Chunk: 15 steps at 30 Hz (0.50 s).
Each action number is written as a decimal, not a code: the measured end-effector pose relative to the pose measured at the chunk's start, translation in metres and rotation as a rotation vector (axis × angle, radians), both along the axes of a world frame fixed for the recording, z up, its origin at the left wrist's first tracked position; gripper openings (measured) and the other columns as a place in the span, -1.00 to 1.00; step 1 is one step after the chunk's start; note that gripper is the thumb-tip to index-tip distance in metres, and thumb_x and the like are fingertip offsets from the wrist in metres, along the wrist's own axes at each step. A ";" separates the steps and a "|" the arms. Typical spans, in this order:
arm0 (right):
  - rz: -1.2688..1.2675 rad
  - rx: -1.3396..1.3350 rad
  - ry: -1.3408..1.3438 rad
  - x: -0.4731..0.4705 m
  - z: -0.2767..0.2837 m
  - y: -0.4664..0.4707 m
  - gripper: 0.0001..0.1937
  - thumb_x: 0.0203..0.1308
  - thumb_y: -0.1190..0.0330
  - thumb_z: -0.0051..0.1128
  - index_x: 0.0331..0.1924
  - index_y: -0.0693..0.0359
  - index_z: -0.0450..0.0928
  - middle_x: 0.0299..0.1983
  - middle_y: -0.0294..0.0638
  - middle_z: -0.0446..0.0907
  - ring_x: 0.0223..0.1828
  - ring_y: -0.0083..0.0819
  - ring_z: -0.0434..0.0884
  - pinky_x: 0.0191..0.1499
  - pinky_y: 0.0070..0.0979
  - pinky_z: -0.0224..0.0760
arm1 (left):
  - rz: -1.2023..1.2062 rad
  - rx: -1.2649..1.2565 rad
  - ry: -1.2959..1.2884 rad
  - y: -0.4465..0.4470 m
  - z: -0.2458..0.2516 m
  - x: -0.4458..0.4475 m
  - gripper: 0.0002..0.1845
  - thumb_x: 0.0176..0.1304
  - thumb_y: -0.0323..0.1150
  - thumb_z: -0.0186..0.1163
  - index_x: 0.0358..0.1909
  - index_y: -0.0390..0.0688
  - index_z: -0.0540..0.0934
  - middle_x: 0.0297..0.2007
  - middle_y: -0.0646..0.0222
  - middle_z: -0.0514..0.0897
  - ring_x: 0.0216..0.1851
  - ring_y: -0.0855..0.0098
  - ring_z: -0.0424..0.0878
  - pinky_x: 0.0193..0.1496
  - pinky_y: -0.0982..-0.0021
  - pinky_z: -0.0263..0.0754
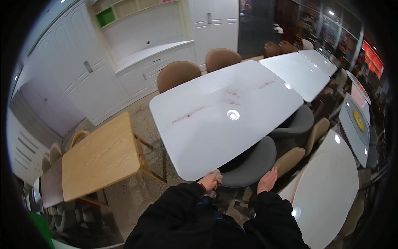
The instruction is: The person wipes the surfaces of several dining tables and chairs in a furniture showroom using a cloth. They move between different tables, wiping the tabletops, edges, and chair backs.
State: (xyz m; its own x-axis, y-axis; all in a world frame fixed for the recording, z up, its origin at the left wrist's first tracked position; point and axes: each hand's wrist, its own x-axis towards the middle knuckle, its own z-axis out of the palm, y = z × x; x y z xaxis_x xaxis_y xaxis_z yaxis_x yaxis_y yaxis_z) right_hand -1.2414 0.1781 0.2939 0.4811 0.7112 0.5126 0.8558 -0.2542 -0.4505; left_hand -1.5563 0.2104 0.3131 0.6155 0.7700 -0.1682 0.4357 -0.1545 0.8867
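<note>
Crumpled in my left hand (209,181) is a pale cloth (217,176), held beside the near corner of a glossy white dining table (205,137). My right hand (268,180) is held out flat with nothing in it, next to the back of a beige chair (289,160). Between my two hands stands a dark grey chair (253,165) with a curved back, pushed up to the table's near side. The table top bears a faint reddish pattern (234,97) and a bright lamp reflection. Whether my right hand touches a chair, I cannot tell.
A wooden table (102,155) stands at the left. On the right is a white table with a round top (326,193). Brown chairs (178,74) line the far side, before white cabinets (155,62). Another grey chair (295,123) and more tables (295,73) are at the right.
</note>
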 end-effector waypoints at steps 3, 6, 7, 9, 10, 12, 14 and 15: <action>-0.002 -0.056 0.041 -0.002 0.002 0.001 -0.60 0.42 0.33 -0.26 0.23 0.35 0.31 0.29 0.01 0.31 0.30 -0.01 0.27 0.35 -0.22 0.10 | 0.164 0.455 0.139 -0.038 -0.030 0.026 -0.55 0.03 -0.43 0.08 0.04 -0.24 0.44 0.03 0.08 0.47 0.07 0.01 0.43 0.17 0.16 0.33; -0.007 -0.048 0.014 0.006 -0.007 0.002 -0.61 0.42 0.32 -0.28 0.22 0.34 0.32 0.29 0.00 0.32 0.31 -0.05 0.26 0.35 -0.23 0.10 | 0.105 0.525 0.095 -0.062 -0.010 0.065 -0.40 0.05 -0.41 0.13 0.21 -0.23 0.34 0.18 -0.04 0.33 0.22 -0.05 0.30 0.29 0.10 0.23; -0.006 -0.046 0.001 0.007 -0.009 0.003 -0.61 0.42 0.32 -0.28 0.21 0.34 0.32 0.28 0.00 0.32 0.31 -0.05 0.27 0.35 -0.23 0.11 | 0.036 0.443 0.100 -0.065 -0.009 0.074 -0.33 0.07 -0.43 0.14 0.30 -0.19 0.26 0.24 -0.04 0.29 0.28 -0.04 0.24 0.33 0.09 0.19; 0.007 -0.034 -0.002 0.008 -0.010 0.005 -0.61 0.42 0.33 -0.26 0.21 0.35 0.33 0.26 0.04 0.34 0.30 -0.05 0.29 0.34 -0.24 0.12 | 0.043 0.581 0.204 -0.071 -0.017 0.089 -0.25 0.06 -0.42 0.19 0.36 -0.13 0.19 0.29 -0.06 0.23 0.34 -0.02 0.18 0.36 0.11 0.15; 0.007 -0.036 0.000 0.013 -0.013 0.005 -0.62 0.42 0.33 -0.26 0.20 0.36 0.34 0.26 0.05 0.35 0.30 -0.05 0.30 0.34 -0.24 0.12 | 0.016 0.591 0.208 -0.070 -0.013 0.089 -0.25 0.09 -0.42 0.17 0.37 -0.12 0.17 0.30 -0.06 0.23 0.34 -0.01 0.18 0.36 0.11 0.15; 0.015 -0.047 -0.014 0.018 -0.015 0.003 -0.61 0.44 0.33 -0.28 0.19 0.39 0.35 0.25 0.08 0.36 0.31 -0.06 0.30 0.34 -0.23 0.12 | -0.033 0.611 0.217 -0.067 -0.007 0.083 -0.26 0.15 -0.43 0.12 0.40 -0.08 0.14 0.31 -0.06 0.23 0.36 0.00 0.18 0.37 0.13 0.16; 0.033 -0.067 -0.019 0.023 -0.017 0.006 -0.60 0.44 0.33 -0.27 0.21 0.41 0.34 0.26 0.09 0.35 0.31 -0.05 0.30 0.35 -0.23 0.11 | -0.003 0.686 0.218 -0.067 -0.017 0.074 -0.32 0.20 -0.45 0.04 0.40 -0.08 0.14 0.32 -0.04 0.23 0.35 0.02 0.20 0.37 0.14 0.17; 0.043 -0.073 -0.037 0.026 -0.022 0.007 -0.60 0.44 0.33 -0.27 0.22 0.42 0.33 0.26 0.10 0.34 0.32 -0.04 0.29 0.35 -0.24 0.10 | 0.006 0.721 0.223 -0.065 -0.022 0.067 -0.35 0.23 -0.46 0.00 0.40 -0.08 0.14 0.32 -0.03 0.24 0.35 0.02 0.21 0.36 0.14 0.18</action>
State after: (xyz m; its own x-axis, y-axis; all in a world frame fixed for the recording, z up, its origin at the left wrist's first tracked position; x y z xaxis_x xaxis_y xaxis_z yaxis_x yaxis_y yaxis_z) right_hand -1.2150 0.1848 0.2723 0.4308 0.7668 0.4759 0.8825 -0.2479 -0.3997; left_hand -1.4893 0.1450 0.2910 0.6209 0.7399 0.2587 0.5961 -0.6601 0.4571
